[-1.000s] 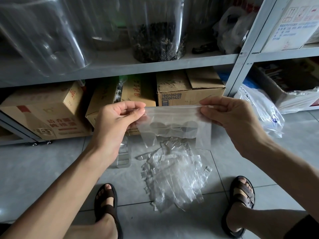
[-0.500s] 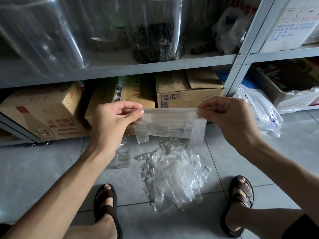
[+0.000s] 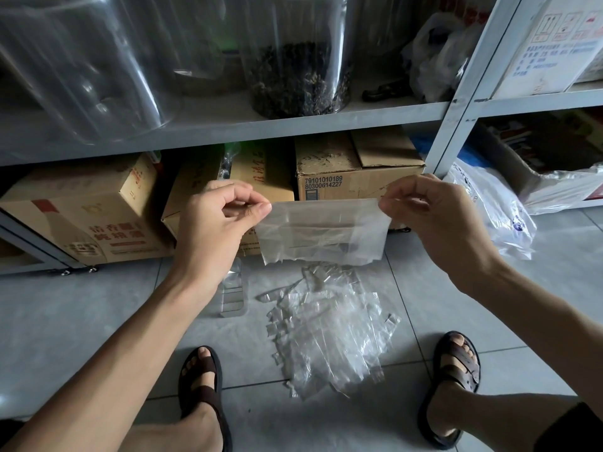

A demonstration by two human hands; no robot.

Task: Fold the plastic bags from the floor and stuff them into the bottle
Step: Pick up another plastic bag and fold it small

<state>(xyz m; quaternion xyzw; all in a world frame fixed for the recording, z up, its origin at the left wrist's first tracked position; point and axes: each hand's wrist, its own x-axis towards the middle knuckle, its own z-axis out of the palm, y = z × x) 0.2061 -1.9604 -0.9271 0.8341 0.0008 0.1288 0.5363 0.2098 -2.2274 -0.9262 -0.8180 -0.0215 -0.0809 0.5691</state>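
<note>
**Bag held taut for folding, pile waiting below**

Both hands are up in front of the shelf, with one clear bag (image 3: 323, 233) stretched between them. The left hand (image 3: 215, 220) pinches the bag's upper left corner between thumb and forefinger, and the right hand (image 3: 434, 223) pinches the upper right corner the same way. The other fingers are curled in. Holding it by the two top corners keeps the thin film flat and lets it hang straight, which probably helps line up the edges for a fold. Layers show across its lower part, so it looks partly folded already.

The rest of the bags (image 3: 329, 334) lie in a loose heap on the floor (image 3: 81, 321) between the person's sandalled feet, within easy reach. The bottle (image 3: 233, 288), clear and ribbed, is on the floor just left of the heap, partly hidden behind the left wrist. Whether its mouth is open cannot be told.

As for writing, the box (image 3: 355, 171) behind the bag bears "79101010189" over "80300614227". The left box (image 3: 88, 213) carries red Chinese characters, too small to read with certainty. A white box (image 3: 554, 44) at upper right shows handling symbols and blue print that is illegible.
</note>
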